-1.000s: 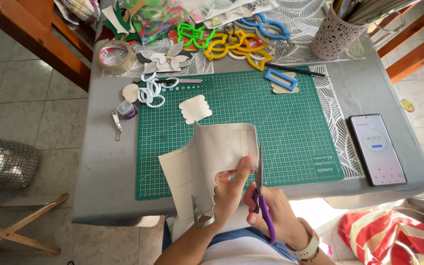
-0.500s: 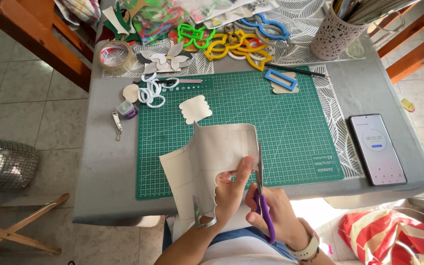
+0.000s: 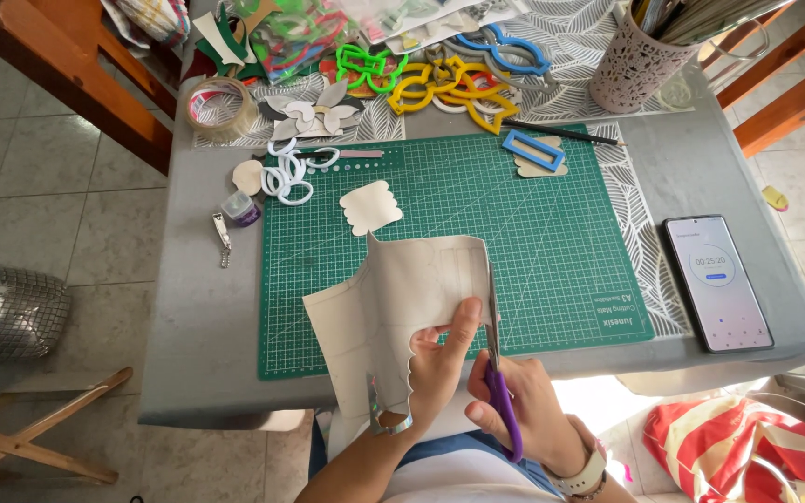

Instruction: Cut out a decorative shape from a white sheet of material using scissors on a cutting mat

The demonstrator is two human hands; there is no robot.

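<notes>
Over the near edge of the green cutting mat [image 3: 552, 242], the left hand [image 3: 435, 368] pinches a cream card sheet [image 3: 393, 307] while the right hand [image 3: 528, 410] grips purple-handled scissors [image 3: 498, 373], blades along the sheet's right edge. Best to turn the sheet, keeping fingers clear of the blades.

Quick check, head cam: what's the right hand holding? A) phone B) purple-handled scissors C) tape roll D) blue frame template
B: the right hand grips purple-handled scissors, blades up along the edge of the beige sheet that the left hand holds over the green cutting mat.
</notes>
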